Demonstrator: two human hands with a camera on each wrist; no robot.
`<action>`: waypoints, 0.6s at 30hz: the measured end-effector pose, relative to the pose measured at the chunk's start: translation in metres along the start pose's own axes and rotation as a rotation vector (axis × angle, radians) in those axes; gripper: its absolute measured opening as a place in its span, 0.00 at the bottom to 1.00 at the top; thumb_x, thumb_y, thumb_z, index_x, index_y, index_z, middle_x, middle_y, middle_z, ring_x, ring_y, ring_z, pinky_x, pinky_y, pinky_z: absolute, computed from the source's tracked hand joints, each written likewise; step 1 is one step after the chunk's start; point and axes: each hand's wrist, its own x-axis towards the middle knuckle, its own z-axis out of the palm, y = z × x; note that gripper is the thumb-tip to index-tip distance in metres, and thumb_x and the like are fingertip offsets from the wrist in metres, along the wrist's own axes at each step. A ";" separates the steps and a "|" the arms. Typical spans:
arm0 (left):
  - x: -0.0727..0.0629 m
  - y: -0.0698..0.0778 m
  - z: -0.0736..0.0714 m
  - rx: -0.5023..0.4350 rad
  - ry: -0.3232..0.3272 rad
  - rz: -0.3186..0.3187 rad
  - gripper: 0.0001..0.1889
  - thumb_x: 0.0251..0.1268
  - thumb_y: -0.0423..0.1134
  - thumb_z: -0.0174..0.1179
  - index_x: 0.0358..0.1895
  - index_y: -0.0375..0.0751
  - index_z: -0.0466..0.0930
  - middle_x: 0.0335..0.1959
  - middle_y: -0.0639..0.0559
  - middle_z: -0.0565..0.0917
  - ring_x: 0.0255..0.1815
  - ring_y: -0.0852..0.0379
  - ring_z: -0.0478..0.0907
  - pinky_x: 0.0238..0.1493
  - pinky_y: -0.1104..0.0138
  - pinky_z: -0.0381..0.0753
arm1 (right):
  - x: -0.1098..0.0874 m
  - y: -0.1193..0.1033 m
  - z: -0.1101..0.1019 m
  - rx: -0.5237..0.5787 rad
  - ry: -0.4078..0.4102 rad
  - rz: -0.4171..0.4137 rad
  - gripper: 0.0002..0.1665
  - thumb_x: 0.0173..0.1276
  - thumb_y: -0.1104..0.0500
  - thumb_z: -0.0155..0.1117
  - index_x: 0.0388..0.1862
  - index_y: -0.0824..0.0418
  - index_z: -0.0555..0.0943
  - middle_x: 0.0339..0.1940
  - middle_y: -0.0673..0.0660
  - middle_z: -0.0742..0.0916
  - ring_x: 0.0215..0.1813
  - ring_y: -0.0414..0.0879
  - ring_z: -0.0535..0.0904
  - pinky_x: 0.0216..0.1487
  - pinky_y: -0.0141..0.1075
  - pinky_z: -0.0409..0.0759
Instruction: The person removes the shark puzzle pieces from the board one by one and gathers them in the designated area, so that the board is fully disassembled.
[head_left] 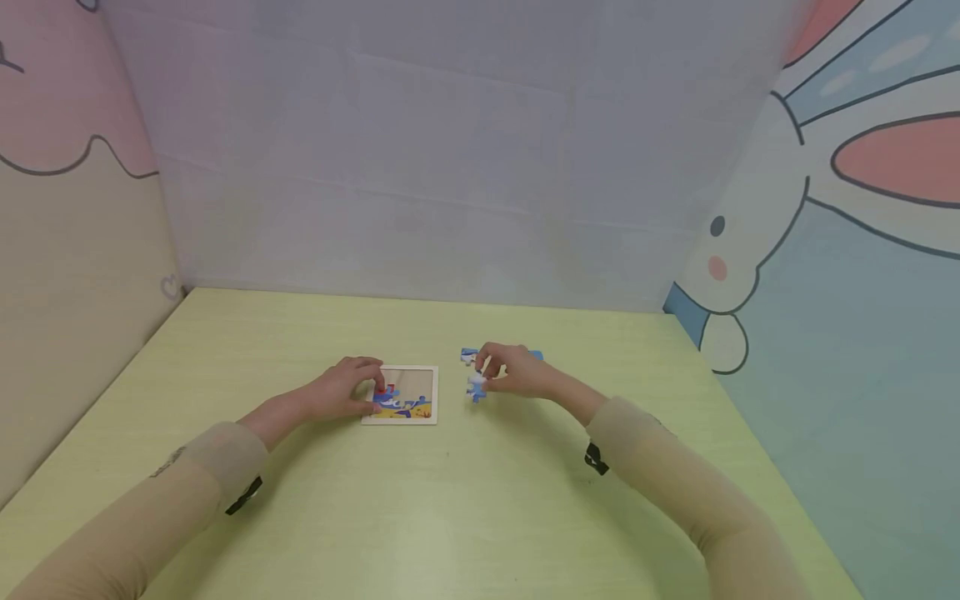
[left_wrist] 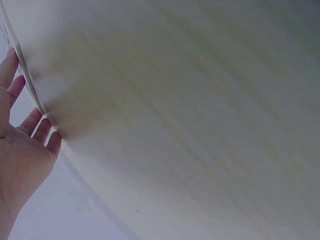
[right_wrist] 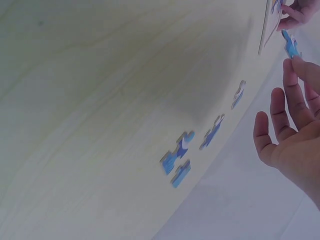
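A square wooden jigsaw tray (head_left: 431, 423) lies left of centre on the table, its lower part filled with blue and yellow puzzle pieces (head_left: 414, 408). Bent but loose, the fingers and thumb of my left hand (head_left: 341, 390) rest on the tray's left side; in the left wrist view the other fingers touch its edge. To the right of the tray, my right hand (head_left: 521, 372) pinches a blue and white jigsaw piece (head_left: 476, 390) between thumb and index finger. This jigsaw piece (right_wrist: 291, 46) appears at the fingertips in the right wrist view, the remaining fingers loosely bent.
Several loose jigsaw pieces (right_wrist: 177, 152) lie on the table below the right hand. In the head view, one loose piece (head_left: 468, 355) shows behind that hand, and a blue piece (head_left: 537, 355) peeks out beyond it. Fabric walls (head_left: 405, 167) enclose the pale yellow tabletop (head_left: 420, 508).
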 end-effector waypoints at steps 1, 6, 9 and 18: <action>0.000 0.000 0.000 0.002 -0.002 -0.002 0.11 0.58 0.47 0.65 0.41 0.51 0.76 0.67 0.34 0.66 0.66 0.29 0.59 0.62 0.36 0.57 | -0.002 0.002 -0.002 0.004 0.005 0.006 0.14 0.63 0.59 0.67 0.44 0.53 0.74 0.36 0.48 0.85 0.41 0.41 0.80 0.50 0.42 0.75; -0.001 0.002 -0.001 -0.001 -0.007 -0.007 0.11 0.59 0.47 0.65 0.41 0.51 0.76 0.67 0.34 0.65 0.66 0.30 0.59 0.63 0.36 0.57 | -0.012 0.015 -0.010 0.010 0.013 0.025 0.13 0.62 0.60 0.67 0.44 0.56 0.75 0.36 0.50 0.85 0.40 0.41 0.80 0.44 0.38 0.76; 0.000 0.001 -0.001 0.000 -0.004 0.000 0.11 0.59 0.48 0.65 0.41 0.51 0.76 0.67 0.34 0.65 0.66 0.29 0.59 0.62 0.36 0.57 | -0.016 0.023 -0.011 0.009 0.010 0.039 0.13 0.63 0.60 0.66 0.45 0.57 0.76 0.36 0.51 0.85 0.40 0.42 0.80 0.43 0.37 0.77; 0.000 -0.002 0.001 -0.012 0.008 0.009 0.12 0.58 0.48 0.66 0.40 0.51 0.76 0.67 0.34 0.66 0.66 0.30 0.60 0.62 0.37 0.58 | -0.017 0.041 -0.013 0.006 0.019 0.100 0.14 0.63 0.61 0.66 0.48 0.58 0.77 0.38 0.52 0.85 0.42 0.45 0.81 0.37 0.33 0.79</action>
